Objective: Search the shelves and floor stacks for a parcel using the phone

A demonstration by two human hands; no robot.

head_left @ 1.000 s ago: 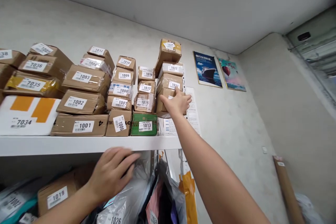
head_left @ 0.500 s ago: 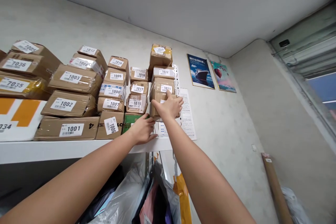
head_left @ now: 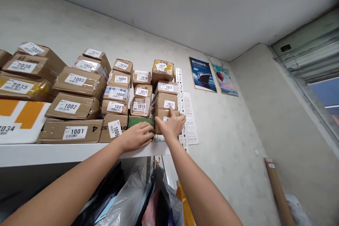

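My right hand (head_left: 172, 124) lies spread over the front of a brown carton (head_left: 160, 114), its label mostly hidden by the fingers. On that carton sit carton 1021 (head_left: 162, 99), the white-fronted box 1022 (head_left: 167, 87) and the yellow-taped carton 1024 (head_left: 162, 72). One finger of my right hand reaches up to the 1021 label. My left hand (head_left: 139, 136) rests with extended fingers against a green box (head_left: 140, 122), at the front of the white shelf (head_left: 79, 152). Above the green box are cartons 1015 (head_left: 140, 107), 1017 (head_left: 143, 92) and 1018 (head_left: 142, 77).
Several labelled cartons, such as 1001 (head_left: 53, 131) and 1003 (head_left: 66, 79), are stacked to the left. A perforated white post (head_left: 179, 81) stands at the shelf's right end. Plastic-wrapped parcels (head_left: 127, 197) lie below. Two posters (head_left: 203, 74) hang on the wall.
The right-hand stack has come down and back against the shelf, with my right hand on it. Carton 1024 at its top has settled lower. My left hand has shifted left across the green box.
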